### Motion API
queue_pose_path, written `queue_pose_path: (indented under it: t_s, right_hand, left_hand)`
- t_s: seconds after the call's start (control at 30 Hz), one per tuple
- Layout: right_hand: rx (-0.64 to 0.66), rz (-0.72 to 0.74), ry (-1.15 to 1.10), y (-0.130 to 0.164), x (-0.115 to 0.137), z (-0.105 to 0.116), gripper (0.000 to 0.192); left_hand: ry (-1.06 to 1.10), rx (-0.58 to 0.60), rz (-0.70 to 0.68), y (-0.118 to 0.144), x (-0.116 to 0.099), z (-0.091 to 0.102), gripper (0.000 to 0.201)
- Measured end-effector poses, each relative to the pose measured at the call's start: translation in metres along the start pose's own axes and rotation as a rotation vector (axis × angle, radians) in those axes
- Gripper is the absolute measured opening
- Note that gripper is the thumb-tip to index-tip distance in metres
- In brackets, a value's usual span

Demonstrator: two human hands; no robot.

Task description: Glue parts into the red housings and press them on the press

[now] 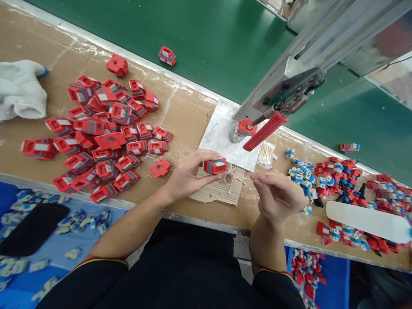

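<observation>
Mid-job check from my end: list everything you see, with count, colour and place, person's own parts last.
Bench: one, brown, across middle
Belt: one, green, beyond bench
Belt pieces: at least two, mostly red, on belt
Piled pieces: dozens, red and grey, bench left
Gloves: count unclear, white, far left
Column: one, silver, upper right
Clamp: one, red handle, on column
Clamped piece: one, red, at clamp tip
Plate: one, pale grey, below clamp
Swab pack: one, pale, beside plate
Cardboard: one, brown, near edge
Loose swabs: few, pale, on cardboard
Mixed pieces: many, red, blue, white, bench right
Strip: one, white, over mixed pieces
Bins: at least two, blue, below bench
Held piece: one, red and grey, left hand
Held swab: one, pale, right hand
Hands: two, bare, centre
</observation>
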State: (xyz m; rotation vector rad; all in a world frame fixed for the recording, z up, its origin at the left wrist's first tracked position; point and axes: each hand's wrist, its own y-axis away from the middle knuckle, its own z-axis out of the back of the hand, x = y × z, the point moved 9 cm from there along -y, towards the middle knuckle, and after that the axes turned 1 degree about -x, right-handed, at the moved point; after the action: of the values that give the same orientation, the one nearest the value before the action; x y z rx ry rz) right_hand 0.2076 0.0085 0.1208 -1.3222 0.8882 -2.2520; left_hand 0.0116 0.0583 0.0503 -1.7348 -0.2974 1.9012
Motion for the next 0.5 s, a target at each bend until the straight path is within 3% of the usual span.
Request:
queue_pose_path:
  t_s: [0.07,0.23,0.5]
  right_hand:
    - [-0.056,-0.006,-0.069,-0.002,0.005,-0.004,0.021]
    - [-0.01,-0.029,-0.074,-0.003,0.002,-0.025,0.017]
    - [0.059,-0.018,-0.092,-0.001,0.001,-0.033,0.017]
  left_hand:
    - [-0.013,-0.01,-0.041,0.002,-0.004,0.0,0.038]
    - [-0.012,-0.023,-0.059,0.003,-0.007,0.0,0.037]
    - [0.043,-0.027,-0.003,0.0,-0.005,0.001,0.033]
